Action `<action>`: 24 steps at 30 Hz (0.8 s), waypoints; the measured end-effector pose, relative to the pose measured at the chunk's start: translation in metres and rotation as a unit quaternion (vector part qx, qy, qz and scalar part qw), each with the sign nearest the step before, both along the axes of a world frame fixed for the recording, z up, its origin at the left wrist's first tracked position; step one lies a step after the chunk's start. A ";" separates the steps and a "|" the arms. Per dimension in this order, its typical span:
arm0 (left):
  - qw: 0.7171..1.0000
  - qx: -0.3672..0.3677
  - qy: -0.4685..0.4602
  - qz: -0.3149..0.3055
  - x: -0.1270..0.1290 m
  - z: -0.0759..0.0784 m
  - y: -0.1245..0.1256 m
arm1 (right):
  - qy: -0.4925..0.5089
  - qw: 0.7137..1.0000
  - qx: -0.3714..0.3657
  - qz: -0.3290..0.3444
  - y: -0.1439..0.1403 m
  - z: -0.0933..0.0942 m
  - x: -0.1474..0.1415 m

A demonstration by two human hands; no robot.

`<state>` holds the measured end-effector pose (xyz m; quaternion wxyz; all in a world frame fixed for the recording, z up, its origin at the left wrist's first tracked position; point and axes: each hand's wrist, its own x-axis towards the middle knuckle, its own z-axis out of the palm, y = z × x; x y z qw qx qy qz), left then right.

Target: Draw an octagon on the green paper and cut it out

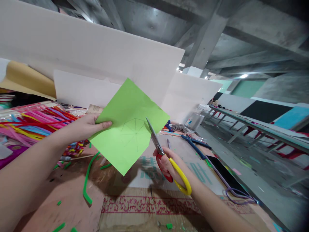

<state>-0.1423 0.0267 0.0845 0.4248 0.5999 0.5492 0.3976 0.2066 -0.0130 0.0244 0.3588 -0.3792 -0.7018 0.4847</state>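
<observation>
My left hand (pixel 98 125) pinches the left corner of a green sheet of paper (pixel 130 100), thumb in front and fingers hidden behind. Thin pencil lines, like part of a polygon with a vertical line through it, mark the sheet's middle. In my right hand (pixel 169 162) is a pair of scissors (pixel 156 143) with one red and one yellow handle loop. Their blades point up and overlap the sheet's lower right edge, looking nearly closed. A small piece of that edge appears cut off near the blades.
Colourful pipe cleaners (pixel 45 120) lie in a heap at left, with green strips (pixel 88 180) nearby. Dark-handled pliers (pixel 194 145), a phone (pixel 225 174) and a clear plastic jar (pixel 196 117) are at right. White boards (pixel 96 48) stand behind the table.
</observation>
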 end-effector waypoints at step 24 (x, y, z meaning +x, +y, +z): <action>0.999 -0.001 0.020 -0.043 -0.008 -0.003 0.004 | 0.000 0.999 -0.035 -0.015 -0.008 0.010 -0.008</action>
